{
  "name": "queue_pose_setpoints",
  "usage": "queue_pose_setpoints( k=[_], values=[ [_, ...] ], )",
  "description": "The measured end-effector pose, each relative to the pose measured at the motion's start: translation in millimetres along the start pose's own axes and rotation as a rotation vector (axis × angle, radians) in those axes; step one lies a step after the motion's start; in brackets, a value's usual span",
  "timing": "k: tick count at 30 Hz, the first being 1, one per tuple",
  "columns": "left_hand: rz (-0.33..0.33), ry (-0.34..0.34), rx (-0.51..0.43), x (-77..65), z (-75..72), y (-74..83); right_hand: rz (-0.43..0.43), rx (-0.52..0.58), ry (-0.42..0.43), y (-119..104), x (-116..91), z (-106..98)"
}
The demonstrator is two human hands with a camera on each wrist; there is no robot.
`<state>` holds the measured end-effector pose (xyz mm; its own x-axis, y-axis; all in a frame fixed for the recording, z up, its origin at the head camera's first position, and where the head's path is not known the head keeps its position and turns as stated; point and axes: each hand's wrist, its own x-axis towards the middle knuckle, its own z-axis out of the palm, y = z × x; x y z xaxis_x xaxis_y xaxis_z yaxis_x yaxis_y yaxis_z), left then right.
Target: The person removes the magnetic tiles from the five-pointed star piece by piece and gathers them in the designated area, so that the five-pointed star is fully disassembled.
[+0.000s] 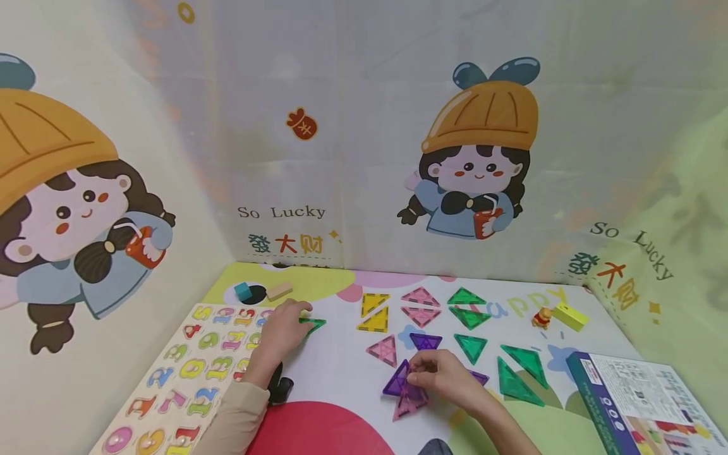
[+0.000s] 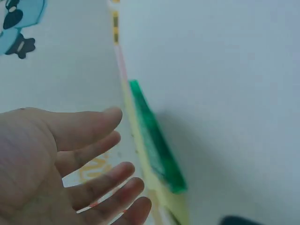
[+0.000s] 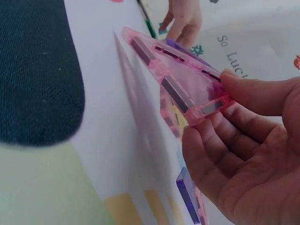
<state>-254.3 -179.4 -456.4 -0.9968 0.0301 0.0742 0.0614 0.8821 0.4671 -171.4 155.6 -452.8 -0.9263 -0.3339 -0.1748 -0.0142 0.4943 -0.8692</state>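
Observation:
My right hand (image 1: pixel 442 377) pinches a pink see-through triangular magnetic tile (image 3: pixel 183 77) at one corner, between thumb and fingers, lifted off the table. Just behind it is a purple triangular tile (image 1: pixel 396 378); whether the two touch cannot be made out. Over at the left, my left hand (image 2: pixel 70 159) has its fingers spread and fairly straight. A green triangular tile (image 2: pixel 157 136) lies beside its fingertips, apart from them in the left wrist view. Another purple triangle (image 1: pixel 425 341) and a pink triangle (image 1: pixel 382 350) lie near my right hand.
Yellow (image 1: pixel 374 320), pink (image 1: pixel 421 297) and green (image 1: pixel 469 316) triangles lie farther back. A wooden number board (image 1: pixel 133 385) fills the left side. Two small blocks, a bear figure (image 1: pixel 542 318), a yellow block (image 1: pixel 570 317) and a printed box (image 1: pixel 648 404) sit around the edges.

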Motion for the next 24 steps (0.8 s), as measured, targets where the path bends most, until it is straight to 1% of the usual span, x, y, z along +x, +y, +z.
queue_pose_setpoints(
  k=[2, 4, 6, 8, 10, 13, 15, 17, 20, 24],
  values=[
    [0.019, -0.02, -0.043, -4.3, -1.8, 7.0, 0.01, 0.008, 0.035, -1.7, -0.4, 0.1],
    [0.068, -0.075, -0.115, -8.8, -1.1, 13.8, 0.024, 0.025, 0.08, -3.2, -1.0, -0.4],
    [0.133, -0.174, -0.21, -14.0, 1.3, 21.1, 0.037, 0.054, 0.128, -3.9, -1.1, -0.9],
    [0.2, -0.292, -0.291, -20.0, 6.2, 28.5, 0.049, 0.094, 0.169, -3.6, -0.2, -1.2],
    [0.248, -0.414, -0.359, -26.9, 11.8, 37.9, 0.062, 0.139, 0.194, -3.1, 1.1, -1.0],
    [0.277, -0.561, -0.436, -38.4, 22.4, 54.3, 0.072, 0.186, 0.22, -1.7, 3.3, -0.1],
    [0.279, -0.62, -0.481, -45.9, 31.0, 65.6, 0.073, 0.204, 0.232, -1.0, 3.8, 0.8],
    [0.278, -0.626, -0.507, -52.4, 39.2, 75.6, 0.068, 0.208, 0.244, 0.1, 4.7, 2.1],
    [0.268, -0.577, -0.532, -58.4, 48.9, 85.7, 0.07, 0.221, 0.265, 1.0, 5.7, 3.7],
    [0.262, -0.52, -0.548, -62.0, 53.9, 91.2, 0.076, 0.247, 0.284, 0.4, 5.4, 4.4]
  ],
)
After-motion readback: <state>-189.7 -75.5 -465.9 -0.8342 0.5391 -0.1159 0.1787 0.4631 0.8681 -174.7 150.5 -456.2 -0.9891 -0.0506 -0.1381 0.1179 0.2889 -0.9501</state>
